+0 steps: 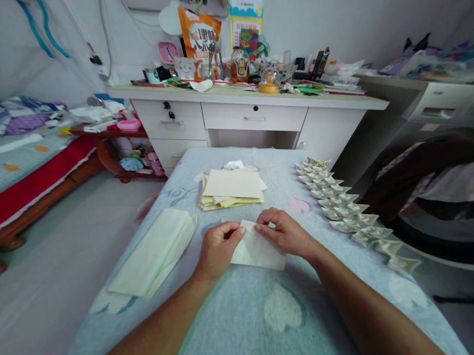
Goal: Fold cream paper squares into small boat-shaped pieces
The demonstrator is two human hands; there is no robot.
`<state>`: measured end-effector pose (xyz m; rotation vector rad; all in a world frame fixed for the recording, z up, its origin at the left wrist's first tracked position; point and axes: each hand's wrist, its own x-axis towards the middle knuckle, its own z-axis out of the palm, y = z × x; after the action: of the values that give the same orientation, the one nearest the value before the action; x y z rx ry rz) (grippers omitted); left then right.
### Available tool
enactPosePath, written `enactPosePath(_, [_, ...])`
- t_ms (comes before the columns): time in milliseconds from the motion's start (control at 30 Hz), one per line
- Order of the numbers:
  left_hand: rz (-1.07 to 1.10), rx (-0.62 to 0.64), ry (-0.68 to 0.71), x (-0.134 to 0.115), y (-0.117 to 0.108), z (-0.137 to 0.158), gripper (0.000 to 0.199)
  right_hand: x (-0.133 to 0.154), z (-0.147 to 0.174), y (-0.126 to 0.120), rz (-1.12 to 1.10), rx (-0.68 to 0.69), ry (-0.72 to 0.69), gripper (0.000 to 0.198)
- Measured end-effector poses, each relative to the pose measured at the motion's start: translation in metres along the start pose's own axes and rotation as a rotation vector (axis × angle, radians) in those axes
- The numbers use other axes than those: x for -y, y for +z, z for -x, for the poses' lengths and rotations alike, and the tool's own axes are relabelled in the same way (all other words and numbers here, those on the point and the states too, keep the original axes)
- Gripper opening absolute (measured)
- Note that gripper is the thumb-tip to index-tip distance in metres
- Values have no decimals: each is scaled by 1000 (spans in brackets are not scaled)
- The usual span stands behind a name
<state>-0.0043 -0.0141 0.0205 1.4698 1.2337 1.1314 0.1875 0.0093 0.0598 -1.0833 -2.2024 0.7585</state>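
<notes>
A pale sheet of paper (pixel 259 251) is held low over the cloth-covered table, its top narrowed between my two hands. My left hand (pixel 220 245) pinches its upper left edge between thumb and fingers. On the other side, my right hand (pixel 284 231) grips the upper right edge the same way. Just beyond my hands lies a pile of cream and yellow paper sheets (pixel 232 183). Left of my left hand rests a stack of long, pale green folded paper (pixel 155 252). Several folded paper boats (pixel 341 199) stand in a row along the table's right side.
The table has a light blue patterned cloth (pixel 232 325). Behind it stands a white desk (pixel 252 113) crowded with jars, a bag and a pink clock (pixel 168 52). A washing machine (pixel 454 116) is at the right, a bed (pixel 26 161) at the left.
</notes>
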Motion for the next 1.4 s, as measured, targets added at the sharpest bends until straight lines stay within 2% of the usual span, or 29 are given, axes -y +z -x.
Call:
enactPosePath(167, [59,39,-11,-5,-7,-1,29,7,0,-8,-115,3,-3,23])
enactPosePath(333, [155,132,-81,-11,-13,-4,31,18,1,-15,-442,50,111,26])
enactPosePath(467, [186,168,-110,-13,-13,-5,29,20,1,-12,-554,109,174,32])
enactPosePath(767, [56,252,-66,-9,-10,-9,33,4,-1,7,-608,133,246,37])
enactPosePath(1133, [45,287,-5,-7,-11,-10,27,-5,-1,14,-657,36,330,36])
enactPosePath(1400, [1,185,-22,-3,-4,-13,25,-18,-3,20,-634,-45,330,34])
